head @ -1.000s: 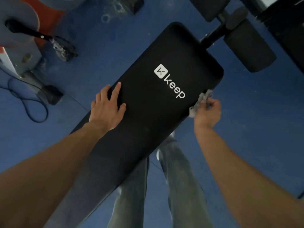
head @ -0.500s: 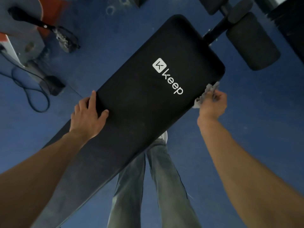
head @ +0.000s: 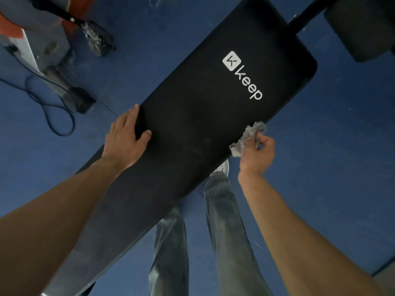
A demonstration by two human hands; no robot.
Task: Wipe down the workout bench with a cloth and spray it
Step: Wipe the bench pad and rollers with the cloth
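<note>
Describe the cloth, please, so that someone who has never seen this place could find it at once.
Start from the long black padded bench that crosses the blue floor. At its right edge, the right hand grips a small crumpled cloth. It is the only pale grey, wrinkled thing against the smooth black bench.

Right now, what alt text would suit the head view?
A person's right hand holds a crumpled grey cloth against the edge of a black padded workout bench, while the left hand rests on its opposite edge.
</note>
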